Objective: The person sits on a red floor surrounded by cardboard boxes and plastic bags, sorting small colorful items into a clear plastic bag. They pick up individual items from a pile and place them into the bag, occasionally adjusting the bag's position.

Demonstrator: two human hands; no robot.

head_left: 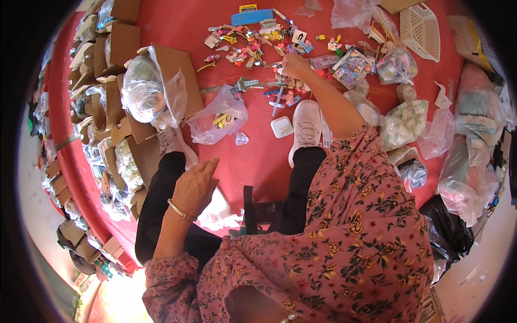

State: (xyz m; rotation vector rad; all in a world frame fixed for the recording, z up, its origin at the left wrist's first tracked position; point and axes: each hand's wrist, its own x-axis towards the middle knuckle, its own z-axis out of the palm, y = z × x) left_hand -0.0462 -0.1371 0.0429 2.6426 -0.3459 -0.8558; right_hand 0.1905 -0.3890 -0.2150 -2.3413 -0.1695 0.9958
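Where a loose pile of small hair clips (253, 47) and trinkets in pink, yellow and metallic tones lies spread on the red floor covering (253, 167), the right hand (296, 67) reaches down into its near right edge. The fingers of this hand are bent downward among the pieces; whether they grip one cannot be told. The left hand (196, 185) is well apart from the pile, on its near left side, above the person's left knee; its fingers are loosely extended, the hand is open with nothing visible in it, and a bracelet (180, 210) circles the wrist.

Just on the near side of the pile are a grey-green clip (246, 84) and a pale cross-shaped piece (278, 102). Farther to this side are a clear bag (207, 125) with yellow items inside, a white square case (281, 127) with rounded corners, and the person's right shoe (307, 126). Just beyond the pile is a flat blue case (251, 17), with a small yellow box (247, 8) behind it.

To the right of the pile are a picture-printed packet (353, 68) and, farther out, a white perforated basket (420, 32). To its left stands an open cardboard box (188, 81) with a filled clear bag (142, 94) at its mouth.
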